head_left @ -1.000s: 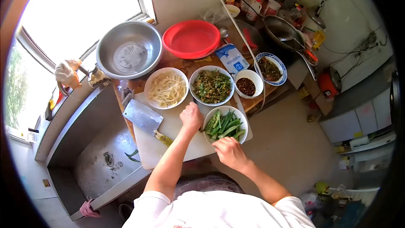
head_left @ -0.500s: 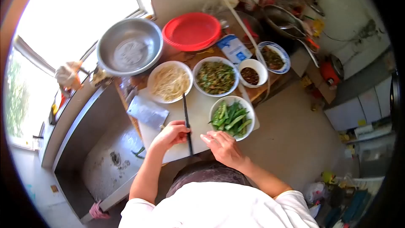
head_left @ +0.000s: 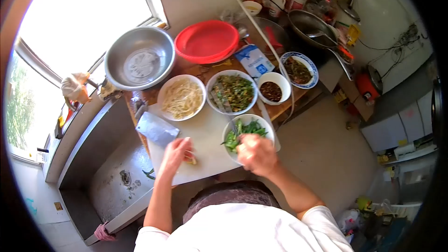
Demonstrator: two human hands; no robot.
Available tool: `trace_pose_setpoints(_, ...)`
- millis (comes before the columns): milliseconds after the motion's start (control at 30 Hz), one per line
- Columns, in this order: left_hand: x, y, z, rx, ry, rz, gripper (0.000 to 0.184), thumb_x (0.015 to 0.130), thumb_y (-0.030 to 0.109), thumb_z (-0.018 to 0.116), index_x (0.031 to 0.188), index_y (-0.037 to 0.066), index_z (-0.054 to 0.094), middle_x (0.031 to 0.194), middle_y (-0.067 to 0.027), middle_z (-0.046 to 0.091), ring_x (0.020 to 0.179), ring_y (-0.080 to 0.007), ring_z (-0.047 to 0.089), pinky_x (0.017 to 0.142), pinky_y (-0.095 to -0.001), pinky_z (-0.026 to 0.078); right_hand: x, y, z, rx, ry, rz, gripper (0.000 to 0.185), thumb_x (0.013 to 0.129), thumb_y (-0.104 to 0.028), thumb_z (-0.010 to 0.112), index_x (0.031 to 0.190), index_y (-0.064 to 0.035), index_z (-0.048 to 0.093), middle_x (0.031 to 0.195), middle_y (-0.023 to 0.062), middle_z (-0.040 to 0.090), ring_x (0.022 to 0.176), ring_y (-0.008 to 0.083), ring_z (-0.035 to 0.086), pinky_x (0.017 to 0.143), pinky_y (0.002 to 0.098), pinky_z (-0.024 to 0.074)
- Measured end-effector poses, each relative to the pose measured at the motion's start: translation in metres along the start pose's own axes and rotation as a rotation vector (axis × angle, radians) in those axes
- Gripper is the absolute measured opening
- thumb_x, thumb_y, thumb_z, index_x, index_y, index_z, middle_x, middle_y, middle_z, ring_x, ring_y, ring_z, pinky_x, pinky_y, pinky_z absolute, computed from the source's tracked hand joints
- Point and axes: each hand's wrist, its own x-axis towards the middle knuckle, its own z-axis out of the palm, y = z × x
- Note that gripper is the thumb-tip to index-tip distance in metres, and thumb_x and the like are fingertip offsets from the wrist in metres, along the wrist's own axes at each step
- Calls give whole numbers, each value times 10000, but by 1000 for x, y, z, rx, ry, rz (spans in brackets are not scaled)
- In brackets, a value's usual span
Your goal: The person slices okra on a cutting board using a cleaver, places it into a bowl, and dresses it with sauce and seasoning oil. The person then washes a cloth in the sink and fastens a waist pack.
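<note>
Head view: we see two bare hands near the centre of the frame, both smeared by motion. The right hand (head_left: 256, 154), right of centre, covers the lower right of the white bowl (head_left: 227, 152) of green peppers (head_left: 254, 127). Its fingers look curled tight, clamped on blurred chopsticks (head_left: 233, 122) that slant to the upper left, across the bowl of chopped greens (head_left: 238, 112). The left hand (head_left: 175, 154), left of centre, is just by the handle of the cleaver (head_left: 157, 128); we cannot tell whether its fingers are apart, together or touching that handle. The peppers lie in their bowl, near the right edge of the cutting board (head_left: 205, 135) on the surface (head_left: 212, 70).

In our judgement, a hard push on the bowl's lower rim could tilt it or slide it towards that edge and spill the peppers. A wide swing of the right wrist could drag the chopstick ends through the chopped greens. A careless left-hand sweep could knock the cleaver's handle and shove its blade past the board's left edge.
</note>
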Motion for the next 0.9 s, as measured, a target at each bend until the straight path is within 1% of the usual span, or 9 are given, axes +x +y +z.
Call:
trace_pose_setpoints(67, 17, -14, 1, 359, 287, 195, 177, 912, 180, 618, 972, 14, 617, 844, -90, 667, 668, -147, 641, 569, -256, 512, 2, 32, -48, -75, 187, 184, 133, 776, 47, 623, 774, -51, 533, 784, 87, 584, 720, 237, 632, 617, 313, 536)
trace_pose_setpoints(167, 13, 22, 69, -354, -11, 55, 160, 910, 157, 614, 973, 10, 614, 852, -100, 674, 726, -178, 671, 631, -265, 558, -23, 100, -98, 136, 313, 577, 90, 804, 50, 606, 765, -7, 548, 757, 95, 594, 657, 194, 623, 600, 289, 505)
trace_pose_setpoints(267, 41, 50, 180, -567, -230, -22, 266, 942, 69, 533, 1142, -106, 515, 1089, -263, 622, 967, -329, 671, 861, -370, 574, -34, 156, -128, 203, 195, 805, 28, 811, 24, 609, 801, 14, 584, 756, 89, 605, 640, 150, 612, 590, 285, 488)
trace_pose_setpoints(333, 64, 57, 240, -653, -298, -130, 379, 958, 58, 487, 1275, -112, 368, 1248, -317, 490, 1130, -405, 569, 969, -437, 516, -46, 190, -127, 236, 61, 809, 17, 780, 8, 617, 796, 4, 611, 749, 105, 618, 658, 203, 629, 600, 299, 481)
trace_pose_setpoints(400, 108, 35, 284, -751, -251, -223, 394, 953, 126, 501, 1254, -71, 342, 1195, -249, 466, 1093, -391, 550, 951, -533, 494, -50, 213, -114, 343, -15, 741, 27, 770, 12, 622, 794, 3, 615, 772, 116, 628, 688, 236, 635, 632, 321, 487)
trace_pose_setpoints(467, 132, 30, 305, -777, -168, -137, 474, 939, 153, 536, 1308, -40, 308, 1259, -220, 443, 1037, -358, 594, 840, -469, 567, -48, 230, -106, 309, -14, 613, 42, 752, 18, 627, 789, 4, 614, 774, 122, 623, 707, 258, 633, 656, 334, 491)
trace_pose_setpoints(600, 137, 54, 327, -750, 92, -86, 500, 834, -9, 451, 1311, 69, 321, 1198, -190, 497, 1022, -363, 586, 858, -577, 532, -49, 246, -135, 213, -59, 633, 72, 710, 32, 657, 778, 18, 638, 754, 107, 635, 692, 229, 628, 647, 310, 490)
trace_pose_setpoints(667, 152, 50, 329, -801, 119, -19, 628, 729, -112, 391, 1317, 99, 328, 1232, -193, 498, 1045, -407, 609, 832, -586, 552, -51, 245, -142, 316, -90, 683, 87, 695, 27, 667, 778, 17, 643, 762, 111, 641, 688, 226, 625, 648, 305, 485)
trace_pose_setpoints(900, 119, 64, 316, -834, 0, -15, 717, 717, -113, 419, 1363, 131, 227, 1321, -186, 436, 1150, -395, 558, 864, -553, 561, -38, 257, -162, 482, -154, 754, 124, 706, 18, 615, 823, 22, 654, 761, 116, 631, 674, 191, 612, 623, 302, 477)
